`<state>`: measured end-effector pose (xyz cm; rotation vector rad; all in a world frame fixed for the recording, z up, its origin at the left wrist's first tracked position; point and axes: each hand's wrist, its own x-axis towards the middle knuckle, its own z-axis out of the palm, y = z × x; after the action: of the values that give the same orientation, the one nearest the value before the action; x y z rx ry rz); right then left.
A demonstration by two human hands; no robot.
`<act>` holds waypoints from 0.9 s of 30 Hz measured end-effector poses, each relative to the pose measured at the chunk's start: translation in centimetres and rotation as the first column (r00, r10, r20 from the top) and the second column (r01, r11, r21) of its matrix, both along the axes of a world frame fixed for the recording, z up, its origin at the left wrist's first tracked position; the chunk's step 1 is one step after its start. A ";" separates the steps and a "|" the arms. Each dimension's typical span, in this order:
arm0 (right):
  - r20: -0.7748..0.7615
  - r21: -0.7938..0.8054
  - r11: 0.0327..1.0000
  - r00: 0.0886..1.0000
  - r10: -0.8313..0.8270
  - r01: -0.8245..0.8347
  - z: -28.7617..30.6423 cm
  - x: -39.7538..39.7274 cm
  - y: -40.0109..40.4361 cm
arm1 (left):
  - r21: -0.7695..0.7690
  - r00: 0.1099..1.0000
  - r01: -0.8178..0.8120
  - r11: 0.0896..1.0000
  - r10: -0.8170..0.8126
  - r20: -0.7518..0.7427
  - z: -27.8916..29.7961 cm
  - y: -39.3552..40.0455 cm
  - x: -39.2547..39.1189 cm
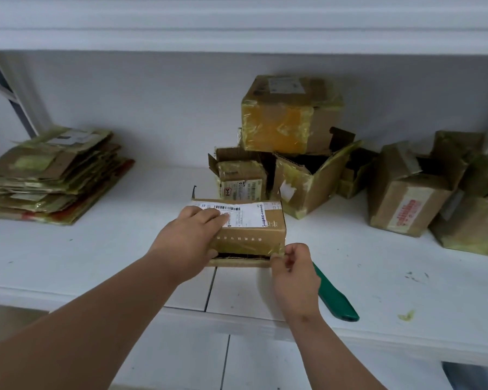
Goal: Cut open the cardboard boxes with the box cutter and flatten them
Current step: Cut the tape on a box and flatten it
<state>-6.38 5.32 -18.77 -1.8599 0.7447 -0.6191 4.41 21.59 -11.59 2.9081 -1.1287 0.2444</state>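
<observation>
Grip: left hand (190,235) lies flat on labelled cardboard box (250,225); right hand (292,273) pinches its front flap.
Advice: brace box, peel flap outward; green box cutter (335,296) lies unused.

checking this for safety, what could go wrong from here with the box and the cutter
1. The green cutter lies right beside the right hand, partly under its wrist; a careless move could nick the wrist or knock the cutter off the shelf.
2. The box overhangs the shelf edge while the right hand pinches its near flap; a hard pull could tip it off despite the left hand pressing on top.
</observation>
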 end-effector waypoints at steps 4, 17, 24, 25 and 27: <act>-0.048 -0.014 0.996 0.995 0.087 -0.088 -0.1 -0.5 0.0 | 0.053 0.999 -0.016 0.998 0.013 0.042 0.1 -0.2 0.1; -0.095 -0.112 0.992 0.994 0.048 -0.058 0.9 0.0 0.1 | -0.004 0.992 0.121 0.993 -0.121 -0.047 1.3 0.6 0.7; -0.198 -0.190 0.981 0.980 -0.003 -0.036 2.1 1.2 -0.4 | -0.348 0.934 -0.091 0.933 -0.041 -0.356 3.5 1.8 2.1; -0.221 -0.249 0.968 0.975 -0.023 -0.034 2.3 1.5 -0.4 | -0.377 0.914 -0.140 0.915 -0.028 -0.405 3.6 1.7 2.1; -0.257 -0.332 0.943 0.964 -0.066 -0.024 2.8 2.1 -0.2 | -0.427 0.886 -0.202 0.881 -0.021 -0.464 3.6 1.5 2.1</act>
<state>-4.28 5.15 -15.97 -2.2822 0.8758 -0.5396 6.48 23.11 -7.96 2.4021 -0.7261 -0.1523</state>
